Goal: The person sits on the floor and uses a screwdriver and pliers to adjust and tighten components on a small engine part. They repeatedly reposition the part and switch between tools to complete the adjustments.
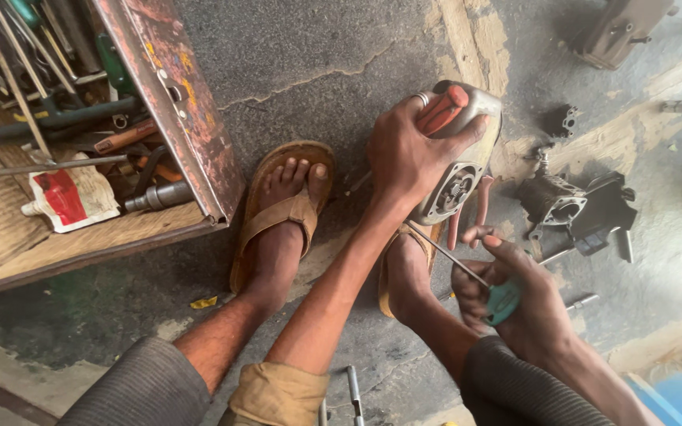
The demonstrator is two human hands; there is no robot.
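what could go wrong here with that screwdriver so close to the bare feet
The screwdriver in the right hand points up into the metal housing; a slip could drive its tip toward the left hand gripping the housing. The housing is held over a sandalled foot, so it might drop on bare toes. Loose engine parts on the floor could be kicked or lost.

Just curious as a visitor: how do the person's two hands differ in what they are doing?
The left hand lies spread over a grey metal housing, pressing it down along with an orange-handled tool; the right hand is curled around a teal-handled screwdriver. The left hand wears a ring; none shows on the right hand. The left hand sits farther out than the right. Both are bare and work on the same housing.
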